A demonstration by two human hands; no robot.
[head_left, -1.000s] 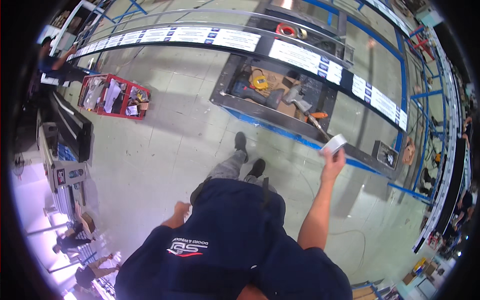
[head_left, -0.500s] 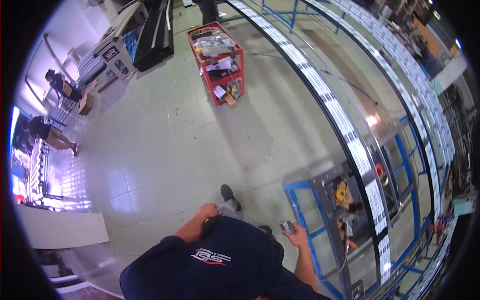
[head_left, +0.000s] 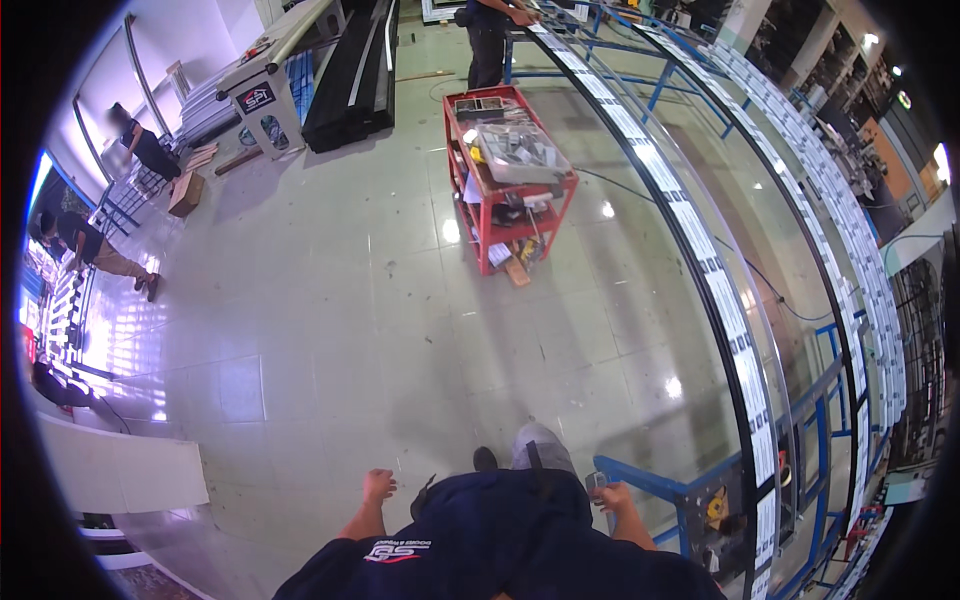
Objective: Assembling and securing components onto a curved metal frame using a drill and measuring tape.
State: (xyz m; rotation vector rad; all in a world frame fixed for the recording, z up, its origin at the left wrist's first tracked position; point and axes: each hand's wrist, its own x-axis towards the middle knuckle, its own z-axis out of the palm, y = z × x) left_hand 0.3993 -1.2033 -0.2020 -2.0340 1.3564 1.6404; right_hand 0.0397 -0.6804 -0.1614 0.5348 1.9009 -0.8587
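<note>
The small grey piece (head_left: 597, 481) is gripped in the fingers of the right hand (head_left: 617, 496), just beside the blue bench frame (head_left: 642, 479). The left hand (head_left: 379, 487) is open, fingers loosely curled, near the torso. Ahead, a red trolley (head_left: 484, 240) stands on the tiled floor (head_left: 330, 370).

Over there stands a loaded red trolley (head_left: 484, 230); far left lie long black profiles (head_left: 345, 95) and, further left, a cardboard box (head_left: 187, 194).
</note>
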